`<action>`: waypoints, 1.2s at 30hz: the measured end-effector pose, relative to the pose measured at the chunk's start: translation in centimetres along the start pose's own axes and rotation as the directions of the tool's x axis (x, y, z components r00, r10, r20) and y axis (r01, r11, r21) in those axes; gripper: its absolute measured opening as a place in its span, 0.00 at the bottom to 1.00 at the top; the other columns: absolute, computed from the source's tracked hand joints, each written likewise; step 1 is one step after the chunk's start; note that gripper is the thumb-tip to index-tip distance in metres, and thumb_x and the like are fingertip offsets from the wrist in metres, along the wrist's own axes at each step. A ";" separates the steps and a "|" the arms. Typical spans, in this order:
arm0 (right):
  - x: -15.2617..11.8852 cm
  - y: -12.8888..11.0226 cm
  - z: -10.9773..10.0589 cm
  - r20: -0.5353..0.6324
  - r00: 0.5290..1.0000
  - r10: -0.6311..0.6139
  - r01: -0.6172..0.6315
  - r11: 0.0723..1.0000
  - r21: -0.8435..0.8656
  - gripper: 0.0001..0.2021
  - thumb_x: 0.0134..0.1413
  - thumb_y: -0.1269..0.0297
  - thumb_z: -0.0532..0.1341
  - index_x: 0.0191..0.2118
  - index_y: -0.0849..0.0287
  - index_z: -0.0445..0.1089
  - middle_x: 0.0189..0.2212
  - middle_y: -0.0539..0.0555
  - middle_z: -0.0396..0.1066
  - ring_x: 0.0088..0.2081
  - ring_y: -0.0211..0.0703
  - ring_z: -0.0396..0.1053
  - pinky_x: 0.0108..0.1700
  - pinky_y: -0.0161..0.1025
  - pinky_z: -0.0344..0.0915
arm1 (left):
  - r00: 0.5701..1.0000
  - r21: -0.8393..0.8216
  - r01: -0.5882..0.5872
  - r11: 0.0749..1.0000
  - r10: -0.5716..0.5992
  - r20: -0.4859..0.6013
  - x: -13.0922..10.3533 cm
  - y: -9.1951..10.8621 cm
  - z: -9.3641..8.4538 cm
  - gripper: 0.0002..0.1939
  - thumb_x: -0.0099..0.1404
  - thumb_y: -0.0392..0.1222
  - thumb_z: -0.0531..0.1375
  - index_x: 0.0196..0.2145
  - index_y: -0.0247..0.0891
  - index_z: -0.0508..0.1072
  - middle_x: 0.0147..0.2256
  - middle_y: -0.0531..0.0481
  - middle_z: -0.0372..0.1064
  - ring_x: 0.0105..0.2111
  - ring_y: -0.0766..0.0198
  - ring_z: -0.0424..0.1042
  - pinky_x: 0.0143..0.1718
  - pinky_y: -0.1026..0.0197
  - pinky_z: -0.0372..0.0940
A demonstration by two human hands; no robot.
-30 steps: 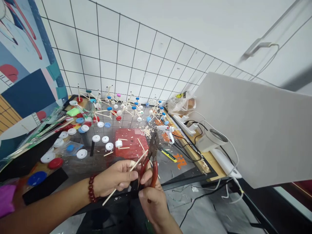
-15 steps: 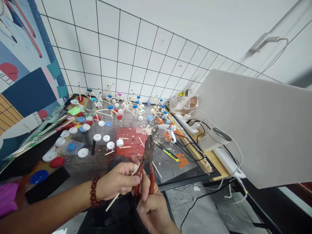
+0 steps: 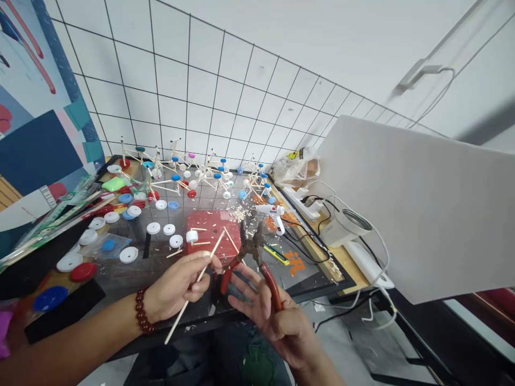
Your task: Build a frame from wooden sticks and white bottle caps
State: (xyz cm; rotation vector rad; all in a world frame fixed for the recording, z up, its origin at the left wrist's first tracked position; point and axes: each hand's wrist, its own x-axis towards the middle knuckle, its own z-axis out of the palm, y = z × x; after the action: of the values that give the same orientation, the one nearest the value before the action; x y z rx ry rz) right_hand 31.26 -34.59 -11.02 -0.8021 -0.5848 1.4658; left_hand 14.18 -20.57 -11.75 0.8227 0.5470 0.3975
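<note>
While the table carries all the clutter, the red board lying on it marks the spot around which the work sits. Just in front of that board, the left hand pinches a thin stick between thumb and fingers, and the right hand holds pliers by one handle, its other fingers spread beneath, the jaws parted near the board's right front corner. Handling so thin a stick beside open pliers would, I judge, go best with the pinch close to the part meant for the bite, fingertips clear of the jaws, the stick square across them and the squeeze gradual, so it doesn't splinter or fly. As for numbers, there is one pair of pliers, one glue gun right of the board, one cutter nearer its front right, one large blue lid and one red lid well to its left, one white cap on it, one longer stick slanting over its right side, and two short sticks beside the cap.
</note>
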 end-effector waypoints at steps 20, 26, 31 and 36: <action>0.5 -2.3 0.7 -0.073 0.987 0.140 -0.157 0.826 -0.541 0.10 0.20 0.75 0.56 0.18 0.58 0.68 0.45 0.53 0.73 0.57 0.56 0.61 0.56 0.45 0.54 | 0.994 -0.058 0.011 0.998 -0.005 0.111 -0.9 1.5 0.1 0.14 0.59 0.49 0.66 0.35 0.35 0.74 0.19 0.53 0.66 0.12 0.80 0.45 0.12 0.75 0.36; 1.0 -2.9 1.9 0.049 0.979 0.197 -0.115 0.738 -0.665 0.10 0.22 0.75 0.55 0.21 0.58 0.67 0.52 0.52 0.67 0.55 0.53 0.61 0.55 0.44 0.54 | 0.995 0.011 0.067 0.998 -0.068 0.079 -1.0 2.0 0.2 0.15 0.59 0.50 0.66 0.33 0.33 0.74 0.19 0.52 0.66 0.12 0.80 0.46 0.12 0.74 0.36; 1.2 -4.0 2.4 0.098 0.972 0.212 -0.067 0.654 -0.754 0.12 0.23 0.74 0.54 0.23 0.58 0.66 0.54 0.54 0.62 0.66 0.53 0.46 0.58 0.43 0.52 | 0.992 0.065 0.115 0.991 -0.118 0.050 -1.1 2.6 0.0 0.15 0.58 0.50 0.66 0.32 0.32 0.74 0.19 0.51 0.66 0.13 0.80 0.47 0.13 0.73 0.35; 1.2 -4.4 1.7 0.152 0.954 0.259 -0.017 0.552 -0.833 0.12 0.28 0.77 0.54 0.26 0.58 0.65 0.61 0.54 0.54 0.67 0.51 0.46 0.55 0.42 0.58 | 0.991 0.119 0.121 0.986 -0.127 0.042 -1.0 2.6 -0.3 0.17 0.57 0.51 0.66 0.31 0.30 0.74 0.19 0.49 0.66 0.14 0.80 0.48 0.14 0.73 0.34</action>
State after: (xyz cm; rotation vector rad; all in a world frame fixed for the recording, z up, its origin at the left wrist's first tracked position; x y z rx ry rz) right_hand 32.77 -32.89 -6.69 -1.4250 -1.5261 1.4163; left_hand 12.85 -19.30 -9.57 0.9026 0.5763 0.2325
